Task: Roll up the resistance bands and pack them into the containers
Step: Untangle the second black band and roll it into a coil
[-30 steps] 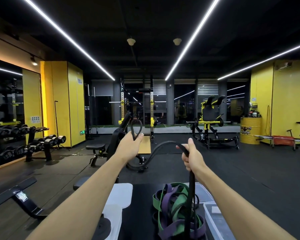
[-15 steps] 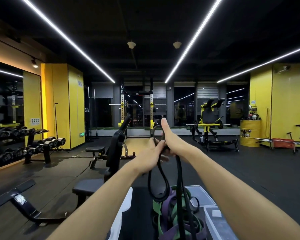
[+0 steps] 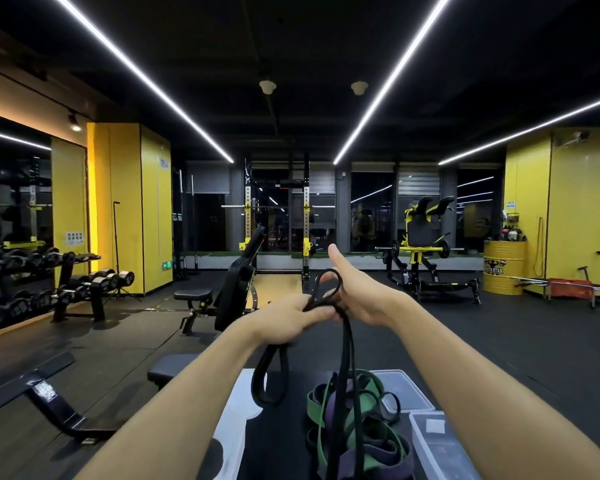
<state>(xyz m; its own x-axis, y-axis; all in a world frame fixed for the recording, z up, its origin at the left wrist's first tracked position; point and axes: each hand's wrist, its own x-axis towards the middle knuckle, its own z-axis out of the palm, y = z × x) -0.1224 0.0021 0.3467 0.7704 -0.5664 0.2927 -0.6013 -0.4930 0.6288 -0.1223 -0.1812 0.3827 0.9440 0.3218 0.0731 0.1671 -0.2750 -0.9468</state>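
Note:
A long black resistance band (image 3: 346,362) is held up at chest height in front of me. My left hand (image 3: 288,318) grips it, and a loop of it hangs down below that hand. My right hand (image 3: 357,294) meets the left, thumb pointing up, with a small loop of the band round its fingers. The rest of the band drops to a tangled pile of green and purple bands (image 3: 357,434) on the dark surface below. Clear plastic containers (image 3: 433,441) stand right of the pile.
A white lid or board (image 3: 238,407) lies left of the pile. Black weight benches (image 3: 194,296) stand ahead on the left, a dumbbell rack (image 3: 32,282) by the left mirror, a squat rack (image 3: 278,230) at the back, a yellow drum (image 3: 504,266) at the right.
My hands, apart a second ago with the band stretched between them, have come together. The band is now doubled, with a loop hanging under my left hand.

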